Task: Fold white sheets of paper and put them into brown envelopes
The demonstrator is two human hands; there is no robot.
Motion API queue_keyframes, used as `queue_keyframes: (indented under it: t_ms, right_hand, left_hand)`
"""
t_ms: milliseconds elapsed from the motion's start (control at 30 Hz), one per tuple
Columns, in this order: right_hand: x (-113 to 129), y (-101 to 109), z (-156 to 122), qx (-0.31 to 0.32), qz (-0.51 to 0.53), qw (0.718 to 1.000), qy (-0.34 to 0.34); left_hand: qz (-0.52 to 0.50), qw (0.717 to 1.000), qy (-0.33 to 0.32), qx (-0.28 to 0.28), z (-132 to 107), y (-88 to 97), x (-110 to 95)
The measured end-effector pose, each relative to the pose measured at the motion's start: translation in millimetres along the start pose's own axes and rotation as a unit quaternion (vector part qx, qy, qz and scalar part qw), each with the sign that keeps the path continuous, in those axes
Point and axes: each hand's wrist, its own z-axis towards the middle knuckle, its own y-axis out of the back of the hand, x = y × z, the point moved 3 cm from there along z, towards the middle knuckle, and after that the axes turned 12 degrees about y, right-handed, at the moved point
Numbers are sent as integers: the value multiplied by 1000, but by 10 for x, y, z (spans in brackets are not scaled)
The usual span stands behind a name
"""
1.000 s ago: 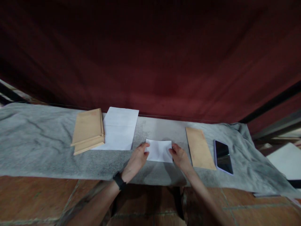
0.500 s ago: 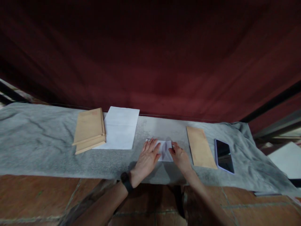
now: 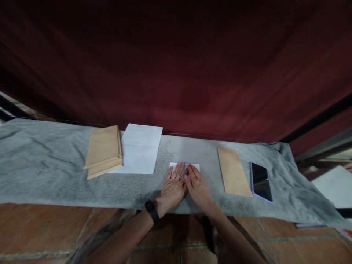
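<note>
A small folded white paper [image 3: 183, 166] lies on the grey cloth [image 3: 49, 172], mostly covered by my hands. My left hand [image 3: 173, 187], with a black watch at the wrist, lies flat on the paper's left half with its fingers stretched out. My right hand [image 3: 197, 187] lies flat beside it on the right half, fingers extended and touching the left hand. Only the paper's far edge shows above my fingertips.
A stack of tan envelopes [image 3: 103, 151] and a white sheet [image 3: 140, 148] lie to the left. A single tan envelope [image 3: 233, 170] and a dark phone [image 3: 260, 181] lie to the right. A dark red curtain [image 3: 176, 66] hangs behind. Tiled floor shows below the cloth's front edge.
The paper has been folded smaller. Both hands moved from its side edges onto its top, coming together and flattening over it.
</note>
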Motion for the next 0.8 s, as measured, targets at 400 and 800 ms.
queue_keyframes:
  t_ms: [400,800]
  right_hand:
    - [-39,-91,-193,16,-155,987,27]
    - [-105,-51,-300,-4,-207,978,22]
  left_hand:
    - [-9,997,77,-10,-2,3,211]
    - [-1,994,107,4,-49,109,280]
